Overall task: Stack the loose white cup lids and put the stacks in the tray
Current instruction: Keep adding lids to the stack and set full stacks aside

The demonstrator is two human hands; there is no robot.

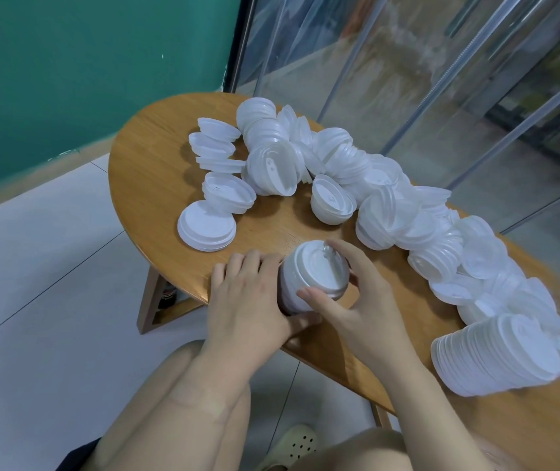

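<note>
**Occlusions and Frame Limits**

The bench (156,171) is cut off by the right edge of the frame. The left hand (248,294) covers the lower left side of the held lid stack (309,280), so the lid count cannot be determined. The long lid stack (496,355) at lower right is motion-blurred. Lids deep in the pile (356,171) overlap; individual counts are unreadable. A sandal (295,443) is partly hidden behind the legs.

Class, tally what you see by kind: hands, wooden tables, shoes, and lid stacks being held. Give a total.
Hands: 2, left hand and right hand
Wooden table: 1
Shoe: 1
Held lid stack: 1
Total: 5
</note>
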